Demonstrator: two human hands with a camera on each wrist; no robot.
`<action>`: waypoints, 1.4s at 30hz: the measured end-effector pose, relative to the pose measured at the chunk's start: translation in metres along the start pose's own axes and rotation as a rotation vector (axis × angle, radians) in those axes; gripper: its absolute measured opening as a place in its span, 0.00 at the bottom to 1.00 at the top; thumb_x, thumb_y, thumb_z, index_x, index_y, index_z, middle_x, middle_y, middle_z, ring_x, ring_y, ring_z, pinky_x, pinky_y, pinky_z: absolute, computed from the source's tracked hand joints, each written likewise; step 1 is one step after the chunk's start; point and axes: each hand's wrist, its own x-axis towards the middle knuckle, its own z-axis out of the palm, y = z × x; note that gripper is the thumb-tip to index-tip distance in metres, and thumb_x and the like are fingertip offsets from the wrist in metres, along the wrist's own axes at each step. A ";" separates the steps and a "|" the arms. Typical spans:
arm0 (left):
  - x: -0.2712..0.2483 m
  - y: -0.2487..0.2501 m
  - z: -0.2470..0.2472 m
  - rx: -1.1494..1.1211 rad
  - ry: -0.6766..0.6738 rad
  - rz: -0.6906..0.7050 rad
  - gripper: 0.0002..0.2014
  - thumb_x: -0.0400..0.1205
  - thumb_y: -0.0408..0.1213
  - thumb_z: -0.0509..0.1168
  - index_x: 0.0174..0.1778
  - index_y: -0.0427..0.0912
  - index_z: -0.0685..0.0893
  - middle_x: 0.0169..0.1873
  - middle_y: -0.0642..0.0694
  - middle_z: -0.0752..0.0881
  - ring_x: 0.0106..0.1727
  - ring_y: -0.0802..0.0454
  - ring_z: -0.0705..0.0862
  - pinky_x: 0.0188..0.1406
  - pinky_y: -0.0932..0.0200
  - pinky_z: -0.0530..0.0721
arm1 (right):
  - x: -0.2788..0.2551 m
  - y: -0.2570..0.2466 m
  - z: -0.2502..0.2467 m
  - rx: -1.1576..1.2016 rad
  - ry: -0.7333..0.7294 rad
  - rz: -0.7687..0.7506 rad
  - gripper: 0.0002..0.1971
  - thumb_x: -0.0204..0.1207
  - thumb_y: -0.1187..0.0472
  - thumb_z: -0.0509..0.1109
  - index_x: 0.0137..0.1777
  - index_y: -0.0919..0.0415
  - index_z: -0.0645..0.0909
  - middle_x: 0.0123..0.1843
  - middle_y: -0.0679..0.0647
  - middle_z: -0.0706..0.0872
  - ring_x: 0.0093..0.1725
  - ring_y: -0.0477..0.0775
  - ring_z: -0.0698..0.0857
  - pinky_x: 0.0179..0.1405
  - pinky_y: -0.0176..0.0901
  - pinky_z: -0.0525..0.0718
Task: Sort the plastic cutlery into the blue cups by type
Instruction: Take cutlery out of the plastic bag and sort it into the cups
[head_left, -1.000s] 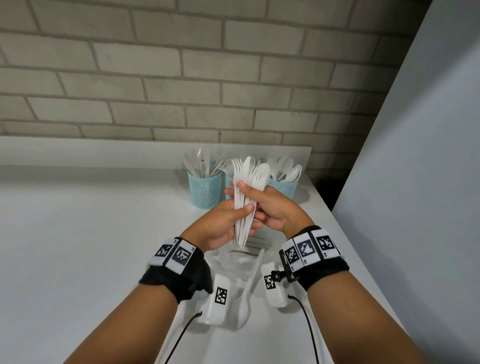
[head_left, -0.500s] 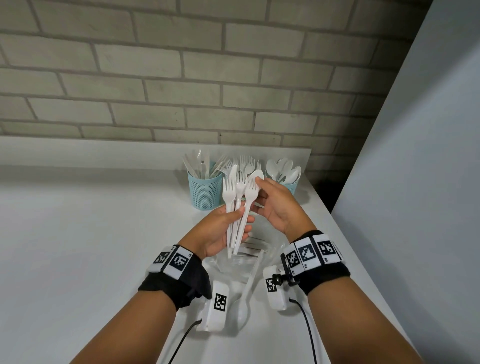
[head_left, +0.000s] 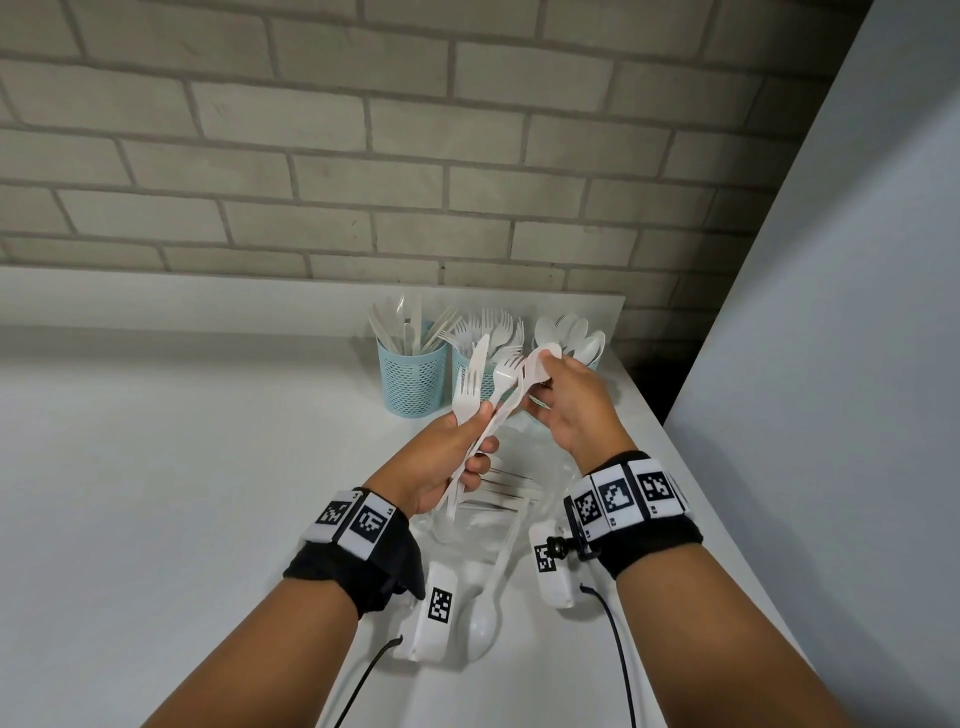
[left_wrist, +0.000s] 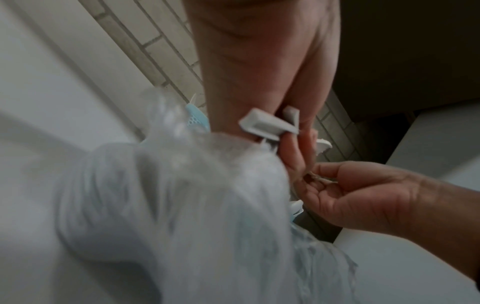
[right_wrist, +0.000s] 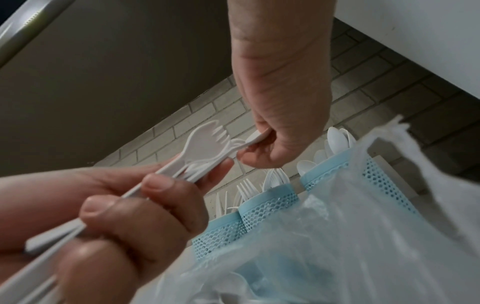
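Note:
My left hand (head_left: 475, 441) grips a fanned bundle of white plastic cutlery (head_left: 480, 395), forks and a knife, by the handles above the table. My right hand (head_left: 540, 384) pinches the bowl of a white spoon (head_left: 537, 364) that sticks out of the bundle's right side. Behind the hands three blue mesh cups stand in a row: the knife cup (head_left: 413, 374), the fork cup (head_left: 462, 371) and the spoon cup (head_left: 595, 358). In the right wrist view the spoon (right_wrist: 253, 138) sits between thumb and fingers, with the bundle (right_wrist: 205, 152) beside it. The handle ends (left_wrist: 262, 123) poke out below my left fingers.
A crumpled clear plastic bag (head_left: 498, 504) with more cutlery lies on the white table (head_left: 182, 493) under my hands. One loose spoon (head_left: 485, 623) lies nearer to me. A brick wall stands behind the cups, and a grey panel (head_left: 831, 364) borders the table's right edge.
The bundle has tilted right and fanned out in my left hand. My right hand has let go of the bundle's middle and taken the spoon's bowl at the top.

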 end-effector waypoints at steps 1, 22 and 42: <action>0.000 0.000 0.000 0.013 -0.003 0.004 0.10 0.86 0.48 0.56 0.59 0.50 0.76 0.26 0.52 0.71 0.21 0.61 0.64 0.19 0.70 0.62 | 0.000 0.001 0.000 -0.008 -0.014 0.012 0.06 0.84 0.61 0.61 0.54 0.59 0.79 0.43 0.56 0.86 0.40 0.53 0.85 0.38 0.44 0.86; 0.007 0.002 0.000 -0.023 0.005 0.041 0.14 0.85 0.45 0.57 0.63 0.43 0.76 0.26 0.51 0.73 0.25 0.59 0.69 0.23 0.68 0.71 | 0.065 -0.049 -0.009 -0.198 0.465 -0.831 0.03 0.86 0.63 0.51 0.54 0.59 0.66 0.45 0.57 0.82 0.44 0.53 0.86 0.49 0.43 0.85; 0.002 0.003 -0.009 -0.210 0.162 0.128 0.05 0.82 0.28 0.62 0.50 0.37 0.82 0.37 0.44 0.84 0.27 0.57 0.84 0.27 0.67 0.83 | 0.023 -0.016 0.027 -0.806 0.085 -0.926 0.08 0.80 0.57 0.65 0.51 0.60 0.80 0.53 0.51 0.74 0.43 0.49 0.78 0.50 0.44 0.81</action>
